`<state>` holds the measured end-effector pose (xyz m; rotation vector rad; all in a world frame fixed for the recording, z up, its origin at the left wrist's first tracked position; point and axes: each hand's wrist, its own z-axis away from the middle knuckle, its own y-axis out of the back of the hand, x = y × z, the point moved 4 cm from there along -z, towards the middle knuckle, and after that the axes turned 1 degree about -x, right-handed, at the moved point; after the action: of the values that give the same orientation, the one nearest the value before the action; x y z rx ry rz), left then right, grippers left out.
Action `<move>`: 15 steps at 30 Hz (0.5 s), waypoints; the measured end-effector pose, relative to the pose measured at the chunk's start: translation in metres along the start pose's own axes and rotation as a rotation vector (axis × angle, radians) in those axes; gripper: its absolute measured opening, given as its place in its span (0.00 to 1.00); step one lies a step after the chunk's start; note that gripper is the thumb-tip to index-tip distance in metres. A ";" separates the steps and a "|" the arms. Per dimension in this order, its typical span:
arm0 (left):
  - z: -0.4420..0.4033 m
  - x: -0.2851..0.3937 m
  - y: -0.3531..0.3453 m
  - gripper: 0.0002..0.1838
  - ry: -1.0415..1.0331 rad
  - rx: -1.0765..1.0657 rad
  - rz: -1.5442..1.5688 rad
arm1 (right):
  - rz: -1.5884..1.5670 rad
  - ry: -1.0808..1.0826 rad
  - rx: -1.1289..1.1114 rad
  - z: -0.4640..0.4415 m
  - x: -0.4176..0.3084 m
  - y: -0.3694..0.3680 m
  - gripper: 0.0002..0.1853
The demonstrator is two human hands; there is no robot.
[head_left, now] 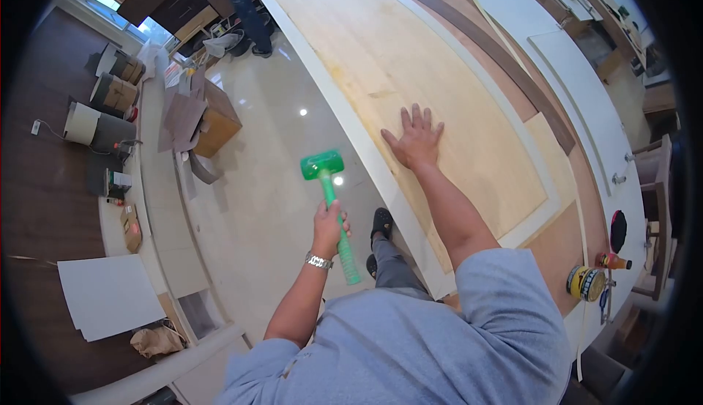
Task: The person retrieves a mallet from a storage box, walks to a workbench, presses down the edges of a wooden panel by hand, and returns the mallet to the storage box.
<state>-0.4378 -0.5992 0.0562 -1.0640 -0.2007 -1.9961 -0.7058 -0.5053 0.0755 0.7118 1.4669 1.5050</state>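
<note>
A green mallet (pixel 322 164) is held up by its ribbed handle in my left hand (pixel 327 229), over the floor beside the work surface. The fingers are wrapped round the handle, with the mallet's head pointing away from me. My right hand (pixel 416 141) lies flat, fingers spread, on a pale wooden panel (pixel 469 163). White strips (pixel 344 123) run along the panel's long edges. Nothing is held in the right hand.
A dark brown strip (pixel 505 61) lies beyond the panel. At the right stand a yellow can (pixel 584 283) and a red bottle (pixel 614 261). A cardboard box (pixel 217 121) sits on the floor, left. Another person's leg (pixel 240 6) shows at the far end. White sheets (pixel 110 295) lie left.
</note>
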 end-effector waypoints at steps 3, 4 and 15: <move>0.009 -0.012 0.040 0.08 0.030 0.077 0.011 | -0.040 -0.004 -0.002 -0.003 -0.003 0.000 0.47; 0.013 -0.020 0.056 0.08 0.047 0.097 0.006 | -0.076 -0.018 -0.031 -0.005 -0.010 -0.001 0.48; 0.039 -0.051 0.154 0.08 0.172 0.351 -0.016 | -0.122 0.039 0.056 0.000 -0.087 -0.024 0.50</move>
<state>-0.2854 -0.6465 0.0070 -0.6669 -0.4500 -1.9627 -0.6631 -0.5843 0.0680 0.6179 1.5586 1.3968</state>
